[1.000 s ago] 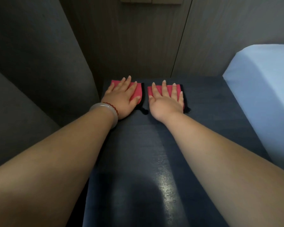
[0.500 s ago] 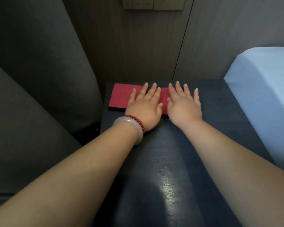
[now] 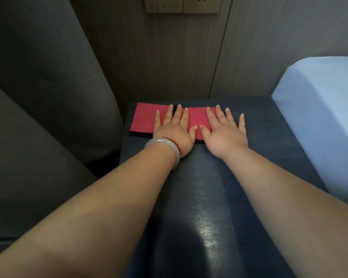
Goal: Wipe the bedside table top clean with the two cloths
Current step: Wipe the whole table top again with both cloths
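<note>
Two red cloths with black edging lie side by side at the far left of the dark blue bedside table top. The left cloth is mostly uncovered. My left hand, with a pale bangle and red beads at the wrist, lies flat with fingers spread across the seam between the cloths. My right hand lies flat on the right cloth, and its outer fingers reach past the cloth onto the bare table. Neither hand grips anything.
A grey upholstered piece stands close against the table's left side. A bed with a pale blue sheet borders the right side. A wall panel with switches and a socket hangs behind the table.
Both hands have slid to the right across the cloths. The left part of the left cloth, covered before, now shows. The cloths stay at the far left.
</note>
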### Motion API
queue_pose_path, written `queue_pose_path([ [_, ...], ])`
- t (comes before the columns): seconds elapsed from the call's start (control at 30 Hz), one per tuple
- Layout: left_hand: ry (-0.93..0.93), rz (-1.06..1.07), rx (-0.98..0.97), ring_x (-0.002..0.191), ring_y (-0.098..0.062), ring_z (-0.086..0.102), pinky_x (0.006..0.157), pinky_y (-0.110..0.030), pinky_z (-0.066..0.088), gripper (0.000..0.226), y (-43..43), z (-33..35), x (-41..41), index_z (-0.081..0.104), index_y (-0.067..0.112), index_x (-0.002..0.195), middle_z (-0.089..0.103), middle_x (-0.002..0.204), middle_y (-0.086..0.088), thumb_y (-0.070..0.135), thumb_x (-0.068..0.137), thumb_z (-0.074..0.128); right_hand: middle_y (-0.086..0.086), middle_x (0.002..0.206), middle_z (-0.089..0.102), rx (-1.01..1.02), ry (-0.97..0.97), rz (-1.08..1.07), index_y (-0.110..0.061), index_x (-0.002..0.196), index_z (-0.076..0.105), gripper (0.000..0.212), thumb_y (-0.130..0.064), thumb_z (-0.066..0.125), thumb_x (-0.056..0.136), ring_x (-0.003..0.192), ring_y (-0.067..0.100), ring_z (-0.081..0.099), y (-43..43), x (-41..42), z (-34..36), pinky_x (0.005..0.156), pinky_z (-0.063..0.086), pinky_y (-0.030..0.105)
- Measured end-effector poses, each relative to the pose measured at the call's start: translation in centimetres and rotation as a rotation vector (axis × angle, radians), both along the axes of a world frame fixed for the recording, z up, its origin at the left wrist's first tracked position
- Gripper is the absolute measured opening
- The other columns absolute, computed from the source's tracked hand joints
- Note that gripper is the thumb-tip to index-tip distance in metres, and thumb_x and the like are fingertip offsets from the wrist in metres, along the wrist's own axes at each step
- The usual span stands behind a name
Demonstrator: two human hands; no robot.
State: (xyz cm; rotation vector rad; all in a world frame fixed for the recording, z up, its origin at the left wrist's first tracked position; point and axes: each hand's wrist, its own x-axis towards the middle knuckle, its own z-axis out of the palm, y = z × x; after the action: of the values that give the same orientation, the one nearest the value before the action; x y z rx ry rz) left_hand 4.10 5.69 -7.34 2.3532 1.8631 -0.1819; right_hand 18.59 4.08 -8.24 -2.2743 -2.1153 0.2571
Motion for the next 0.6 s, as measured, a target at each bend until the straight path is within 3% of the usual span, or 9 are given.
queue_pose_path([
  [0.27,0.072,0.02,0.041,0.147,-0.026,-0.019,0.116,-0.052,-0.014,0.064,0.1,0.5,0.5,-0.006,0.018,0.155,-0.007,0.164,-0.003,0.047,0.1,0.01,-0.005,0.165,-0.001,0.048,0.016,-0.02,-0.038,0.155,0.009,0.063,-0.059,0.018,0.096,0.15,0.021,-0.013,0.2,0.1,0.1,0.114,-0.017,0.057],
  [0.4,-0.062,0.029,-0.025,0.146,-0.027,-0.023,0.117,-0.053,-0.011,0.058,0.0,0.3,1.1,-0.007,0.031,0.155,-0.016,0.163,0.001,0.043,0.101,0.013,0.006,0.158,0.031,0.295,0.002,0.092,-0.026,0.148,0.041,0.056,-0.048,0.033,0.097,0.148,0.022,0.019,-0.9,-0.3,0.4,0.121,-0.002,0.043],
  [0.53,-0.108,0.07,-0.092,0.146,-0.028,-0.024,0.116,-0.055,-0.011,0.057,0.9,-0.1,0.9,-0.008,0.036,0.153,-0.021,0.161,0.005,0.043,0.101,0.012,-0.001,0.165,-0.004,0.029,0.04,0.138,-0.037,0.155,0.007,0.056,-0.05,0.012,0.101,0.151,0.016,-0.003,0.5,-0.2,0.3,0.121,-0.005,0.045],
  [0.6,-0.126,0.091,-0.147,0.146,-0.028,-0.023,0.116,-0.055,-0.01,0.057,1.5,0.5,1.1,-0.008,0.036,0.153,-0.022,0.161,0.005,0.043,0.102,0.016,-0.002,0.164,-0.011,-0.037,0.006,0.149,-0.038,0.155,-0.001,0.056,-0.051,0.008,0.101,0.15,0.015,-0.008,1.7,-0.1,0.5,0.12,-0.007,0.046],
])
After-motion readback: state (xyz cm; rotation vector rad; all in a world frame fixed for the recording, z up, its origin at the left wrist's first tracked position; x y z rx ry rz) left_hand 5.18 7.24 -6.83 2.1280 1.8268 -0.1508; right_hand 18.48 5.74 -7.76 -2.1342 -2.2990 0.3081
